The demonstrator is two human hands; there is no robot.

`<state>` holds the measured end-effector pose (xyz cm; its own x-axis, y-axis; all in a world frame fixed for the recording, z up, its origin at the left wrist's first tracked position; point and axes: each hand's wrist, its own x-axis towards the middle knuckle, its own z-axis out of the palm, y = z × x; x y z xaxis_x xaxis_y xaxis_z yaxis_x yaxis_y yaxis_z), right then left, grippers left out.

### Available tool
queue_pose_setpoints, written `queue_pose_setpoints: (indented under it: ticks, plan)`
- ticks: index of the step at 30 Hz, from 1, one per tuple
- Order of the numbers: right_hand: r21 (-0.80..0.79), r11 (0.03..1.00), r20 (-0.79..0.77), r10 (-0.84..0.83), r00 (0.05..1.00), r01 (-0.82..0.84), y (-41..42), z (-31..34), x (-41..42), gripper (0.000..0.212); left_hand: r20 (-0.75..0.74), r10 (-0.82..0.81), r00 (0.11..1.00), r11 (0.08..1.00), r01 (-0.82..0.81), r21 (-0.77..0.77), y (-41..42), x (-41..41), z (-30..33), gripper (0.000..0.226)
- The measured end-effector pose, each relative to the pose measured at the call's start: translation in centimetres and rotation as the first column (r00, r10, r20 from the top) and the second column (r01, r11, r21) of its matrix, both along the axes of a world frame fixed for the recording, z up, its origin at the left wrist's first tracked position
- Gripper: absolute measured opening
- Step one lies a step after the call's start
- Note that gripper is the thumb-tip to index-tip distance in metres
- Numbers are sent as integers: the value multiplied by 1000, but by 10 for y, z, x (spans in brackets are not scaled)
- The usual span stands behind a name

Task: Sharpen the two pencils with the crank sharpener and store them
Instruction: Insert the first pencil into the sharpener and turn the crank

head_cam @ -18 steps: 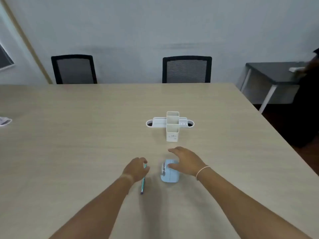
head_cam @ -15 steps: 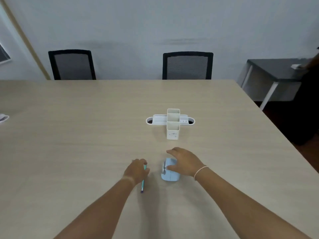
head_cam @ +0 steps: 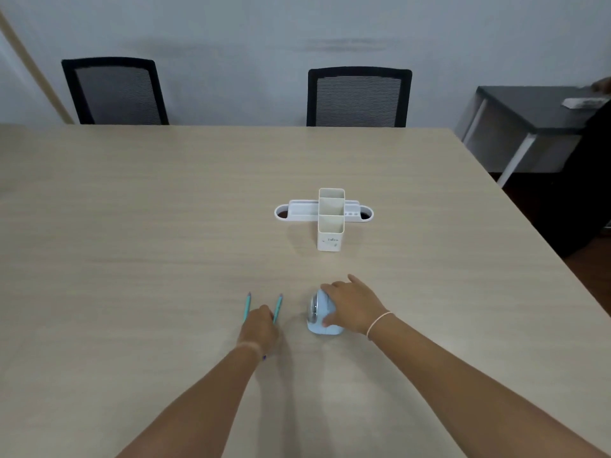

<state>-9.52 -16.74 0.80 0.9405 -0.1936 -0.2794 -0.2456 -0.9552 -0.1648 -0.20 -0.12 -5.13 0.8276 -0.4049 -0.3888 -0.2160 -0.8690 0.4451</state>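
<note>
Lower centre: two pencils [head_cam: 277, 309] are lain on the bench [head_cam: 132, 226], the right one pinched by the left hand [head_cam: 259, 327]. The sharpener [head_cam: 319, 314] is clasped by the right hand [head_cam: 352, 307]. One pencil should be lifted alone while the sharpener is steadied; the holder [head_cam: 330, 219] stands above.

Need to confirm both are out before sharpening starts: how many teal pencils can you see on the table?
2. One teal pencil lies just left of the left hand; the other teal pencil is at its right side, apparently between its fingers. None visible in the white plastic desk organizer.
</note>
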Motion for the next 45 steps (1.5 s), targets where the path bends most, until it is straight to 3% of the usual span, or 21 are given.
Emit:
queue_pose_setpoints:
  ticks: [3,7,10,22,27,45]
  plan:
    - [3,1000,-8,3,1000,-3,-1,0,-1,66,-8,-38,999,999,38,3,0,2,2,23]
    - [-13,1000,-1,23,1000,-23,-2,-1,-2,65,22,-126,992,989,128,-78,3,10,15,6]
    - [-23,999,2,32,999,-32,-1,-1,-2,66,27,-177,984,976,179,-126,10,16,28,20]
    - [-28,999,-16,24,1000,-24,2,-1,-2,69,25,-321,947,947,320,29,24,23,45,38]
    - [-19,1000,-19,19,1000,-19,2,-1,-1,69,38,-326,945,945,324,46,20,22,44,39]
    - [-1,1000,-14,-7,1000,7,5,3,-3,70,-37,-283,959,954,277,-112,13,23,40,40]
